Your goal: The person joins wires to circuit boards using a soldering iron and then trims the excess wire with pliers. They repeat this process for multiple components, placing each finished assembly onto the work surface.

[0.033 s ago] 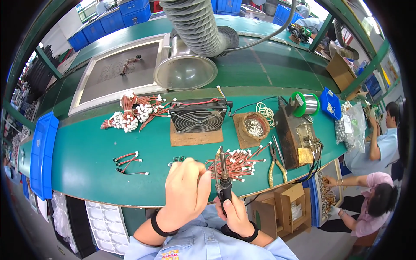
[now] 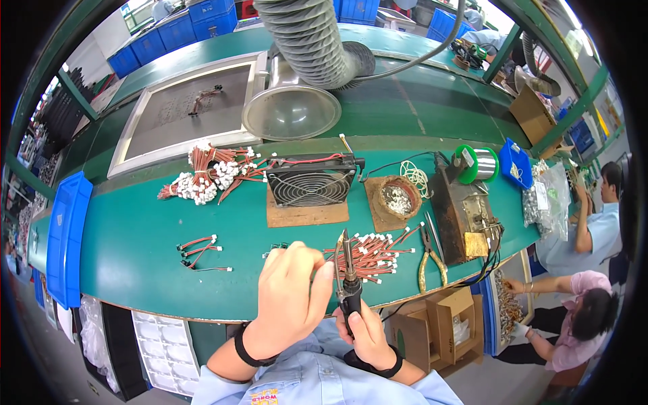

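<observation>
My right hand is wrapped around the dark handle of a soldering iron, its metal tip pointing up and away from me. Just left of the iron, my left hand is closed, knuckles up; whatever its fingers pinch is hidden behind the hand. Small green parts show on the green bench just beyond the left hand. A pile of short red-and-black wire leads with white connectors lies beyond the iron. Several separate leads with dark ends rest farther left.
A fan stands upright, with bundled leads at its left. To its right are a round tin, pliers, tweezers and a solder spool on a metal box. An extraction hood hangs behind. Two people work at right.
</observation>
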`<state>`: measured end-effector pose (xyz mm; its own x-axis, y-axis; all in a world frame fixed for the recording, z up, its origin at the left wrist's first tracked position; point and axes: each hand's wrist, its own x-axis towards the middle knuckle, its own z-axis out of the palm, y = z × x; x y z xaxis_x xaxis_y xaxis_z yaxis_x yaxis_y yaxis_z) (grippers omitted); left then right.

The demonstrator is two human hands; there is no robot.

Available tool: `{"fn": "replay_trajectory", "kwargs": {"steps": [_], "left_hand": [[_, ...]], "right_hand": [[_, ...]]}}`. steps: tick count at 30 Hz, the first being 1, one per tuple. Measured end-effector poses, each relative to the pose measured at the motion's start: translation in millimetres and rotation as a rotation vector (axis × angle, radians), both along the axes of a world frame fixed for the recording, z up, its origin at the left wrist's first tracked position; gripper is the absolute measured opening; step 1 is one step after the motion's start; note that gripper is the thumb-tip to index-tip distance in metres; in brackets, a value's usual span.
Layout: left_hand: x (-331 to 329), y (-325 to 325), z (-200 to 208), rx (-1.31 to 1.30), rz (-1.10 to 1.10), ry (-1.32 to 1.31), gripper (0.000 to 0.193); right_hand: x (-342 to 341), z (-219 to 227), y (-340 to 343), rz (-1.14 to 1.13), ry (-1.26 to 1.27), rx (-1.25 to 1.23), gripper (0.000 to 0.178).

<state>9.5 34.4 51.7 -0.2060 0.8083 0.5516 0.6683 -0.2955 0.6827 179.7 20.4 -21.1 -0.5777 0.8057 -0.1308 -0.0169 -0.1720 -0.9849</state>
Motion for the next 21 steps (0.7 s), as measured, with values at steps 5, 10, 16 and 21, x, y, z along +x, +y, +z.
{"fn": "replay_trajectory", "kwargs": {"steps": [5,10,16,21], "left_hand": [[1.1,3.4,6.4,-0.047,0.002,0.071,0.007],[2.3,3.5,1.9,-0.023,0.049,0.088,0.008],[2.8,5.7,2.0,0.034,0.028,0.075,0.008],[3.0,4.3,4.1,0.047,0.011,0.066,0.008]], "right_hand": [[-2.9,-0.3,-5.8,-0.004,-0.015,0.022,0.025],[-4.0,-0.6,-4.2,0.007,-0.03,0.057,0.025],[-2.6,-0.8,-2.7,0.017,0.0,0.035,0.026],[-2.0,1.1,-2.4,0.028,0.003,0.046,0.027]]}}
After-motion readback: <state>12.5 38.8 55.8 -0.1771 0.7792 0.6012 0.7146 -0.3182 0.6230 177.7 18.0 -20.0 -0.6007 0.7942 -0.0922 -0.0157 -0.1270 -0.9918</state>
